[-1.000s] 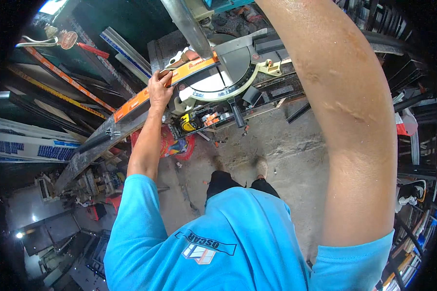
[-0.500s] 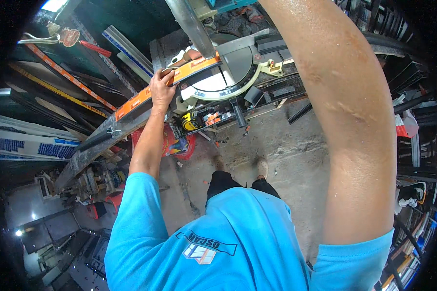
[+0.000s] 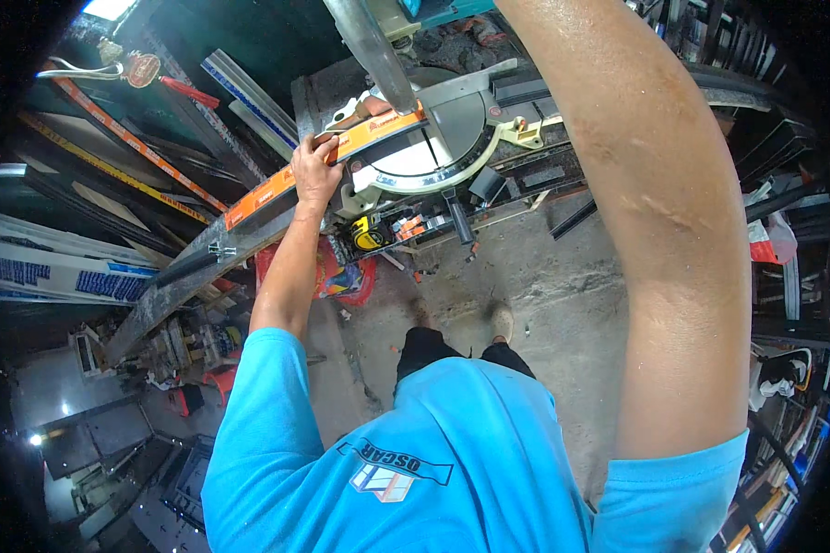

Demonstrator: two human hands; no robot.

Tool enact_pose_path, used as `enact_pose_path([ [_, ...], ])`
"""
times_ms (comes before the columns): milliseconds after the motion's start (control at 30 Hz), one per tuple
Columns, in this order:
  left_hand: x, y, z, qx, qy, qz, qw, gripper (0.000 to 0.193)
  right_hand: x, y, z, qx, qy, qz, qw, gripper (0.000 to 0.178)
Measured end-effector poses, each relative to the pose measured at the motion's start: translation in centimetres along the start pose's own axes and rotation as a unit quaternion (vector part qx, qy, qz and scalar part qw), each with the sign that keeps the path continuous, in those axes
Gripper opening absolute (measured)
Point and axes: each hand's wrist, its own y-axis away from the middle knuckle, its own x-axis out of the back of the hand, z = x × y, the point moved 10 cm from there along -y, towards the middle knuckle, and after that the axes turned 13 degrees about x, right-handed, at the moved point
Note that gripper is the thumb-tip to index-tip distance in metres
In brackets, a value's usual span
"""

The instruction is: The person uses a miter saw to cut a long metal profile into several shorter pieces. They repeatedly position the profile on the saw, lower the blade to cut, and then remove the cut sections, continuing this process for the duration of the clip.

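Note:
My left hand (image 3: 315,170) is closed over a long profile with an orange face (image 3: 364,136), its fingers bent across the top edge. One end of this profile lies on the round table of a miter saw (image 3: 470,115), while the other end runs left along a grey metal beam (image 3: 171,281). Over the profile's right end stands the saw's grey metal guard (image 3: 373,55); whether the blade touches it, I cannot tell. My right forearm reaches up past the top edge beside the saw, so the right hand is out of sight.
A yellow and black tape measure (image 3: 371,233) sits just below my left hand. The saw's dark handle (image 3: 457,217) juts toward me. Long profiles (image 3: 65,267) are stacked at the left, and a red bag (image 3: 346,276) lies under the beam. Offcuts litter the concrete floor (image 3: 563,286).
The whole view has shifted slightly, so things appear a little further right. My left hand keeps its place on the orange-faced profile, and the right arm holds nearly the same pose.

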Motion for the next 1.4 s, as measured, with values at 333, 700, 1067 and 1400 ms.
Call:
enact_pose_path([
  [333,1.1,-0.7,1.8,-0.036,-0.042,-0.043,0.998,0.057,0.7,1.2,-0.1,0.0,-0.027,0.026,0.999,0.049],
  [700,0.1,-0.8,1.0,0.004,-0.029,-0.053,0.998,0.055,-0.3,-6.2,5.9,0.18,0.26,-0.039,0.948,0.033],
  [1067,0.5,-0.3,0.2,0.026,-0.019,-0.055,0.998,0.054,0.8,-3.7,5.9,0.067,0.083,-0.026,0.994,0.032],
  [1400,-0.5,-0.8,1.1,0.016,-0.007,-0.066,0.998,0.056,0.5,-1.4,7.0,0.115,0.173,0.039,0.977,0.035],
])
